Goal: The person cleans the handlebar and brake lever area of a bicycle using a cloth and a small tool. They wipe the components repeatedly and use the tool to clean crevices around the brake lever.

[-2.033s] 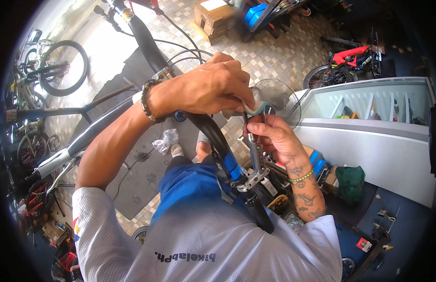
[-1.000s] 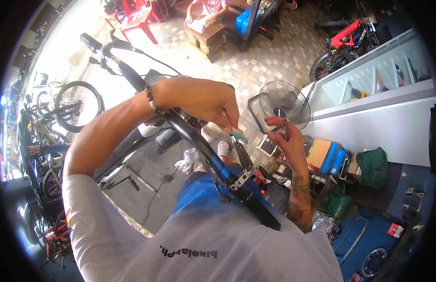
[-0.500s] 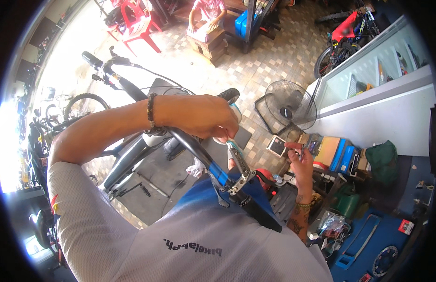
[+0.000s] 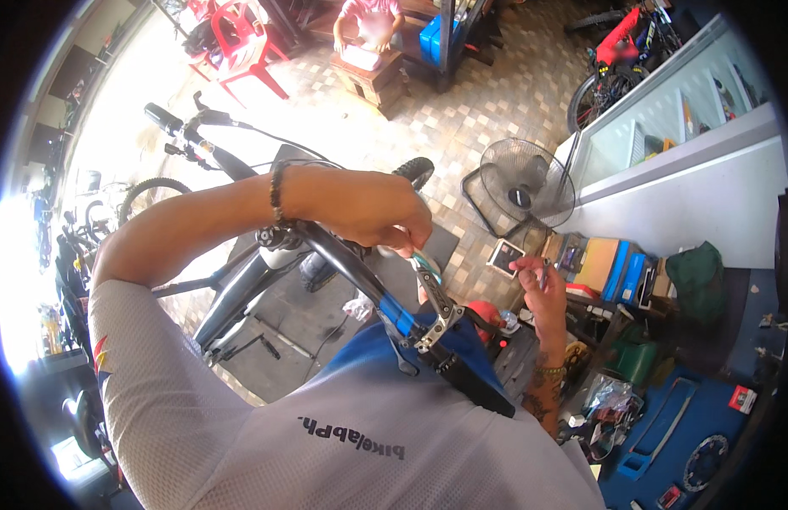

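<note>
A bicycle handlebar [image 4: 347,265] runs diagonally before me, black with a blue band. My left forearm crosses over it. My left hand [image 4: 368,208] is bent down with its fingers pinched beside the tip of a grey brake lever [image 4: 438,299]. A pale teal strip [image 4: 427,261] shows below those fingertips; most of it is hidden. To the right, apart from the bar, my right hand [image 4: 544,306] is raised with thumb and fingers closed around a small, thin item, too small to name. Below the bar the bike frame [image 4: 241,302] slants down to the left.
A black floor fan [image 4: 521,191] stands beyond my right hand. Boxes [image 4: 599,265] and a green bag [image 4: 698,279] lie along the right, near a blue hacksaw [image 4: 657,429]. A person [image 4: 372,25] sits behind a wooden box [image 4: 366,79], near red chairs [image 4: 241,42].
The view has shifted slightly. My left hand stays pinched by the lever, and my right hand keeps nearly the same place with its fingers slightly changed.
</note>
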Motion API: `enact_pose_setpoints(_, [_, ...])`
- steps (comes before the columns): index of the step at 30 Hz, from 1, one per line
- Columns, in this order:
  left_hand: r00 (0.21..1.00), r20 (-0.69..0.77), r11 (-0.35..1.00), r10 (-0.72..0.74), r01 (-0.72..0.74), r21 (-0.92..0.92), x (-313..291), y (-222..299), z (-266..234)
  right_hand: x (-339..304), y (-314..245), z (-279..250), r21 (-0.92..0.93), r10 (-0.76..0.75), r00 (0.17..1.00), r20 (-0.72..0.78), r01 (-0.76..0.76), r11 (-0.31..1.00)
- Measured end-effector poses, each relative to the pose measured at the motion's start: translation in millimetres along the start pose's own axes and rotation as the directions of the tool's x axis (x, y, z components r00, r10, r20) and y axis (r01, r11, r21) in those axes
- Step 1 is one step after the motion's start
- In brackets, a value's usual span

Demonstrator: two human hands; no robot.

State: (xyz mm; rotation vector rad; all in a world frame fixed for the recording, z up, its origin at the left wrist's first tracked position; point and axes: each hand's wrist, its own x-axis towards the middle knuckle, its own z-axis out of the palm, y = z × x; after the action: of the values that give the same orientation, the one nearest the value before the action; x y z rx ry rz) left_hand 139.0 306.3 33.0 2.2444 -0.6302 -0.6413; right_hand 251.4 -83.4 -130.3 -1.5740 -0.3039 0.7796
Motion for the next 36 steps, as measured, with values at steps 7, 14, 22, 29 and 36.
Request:
enact_pose_setpoints(7, [0.975, -0.183, 0.992, 0.123, -0.117, 0.043, -10.1, 0.3, 6.8, 1.3, -15.3, 10.4, -0.047, 0.016, 0.999, 0.028, -0.015, 0.999])
enact_pose_setpoints(14, [0.968, -0.187, 0.965, -0.169, 0.124, -0.233, -23.5, -5.9, -14.2, 21.4, -48.6, 54.0, -0.017, -0.083, 0.971, 0.223, 0.089, 0.996])
enact_pose_setpoints(22, [0.970, -0.243, 0.998, -0.015, 0.001, -0.055, -17.8, -1.4, 6.0, 23.4, -44.2, 66.9, -0.075, -0.063, 0.974, 0.216, 0.081, 0.994])
enact_pose_setpoints(29, [0.961, -0.273, 0.996, 0.051, -0.067, -0.051, -14.5, -15.5, 17.7, 11.5, -36.6, 49.2, -0.094, -0.068, 0.990, 0.124, 0.080, 0.992])
enact_pose_setpoints(36, [0.976, -0.218, 0.999, 0.028, -0.032, -0.012, -19.7, -15.5, 23.0, -7.5, -53.0, 29.6, -0.038, -0.041, 0.997, 0.069, 0.044, 0.998])
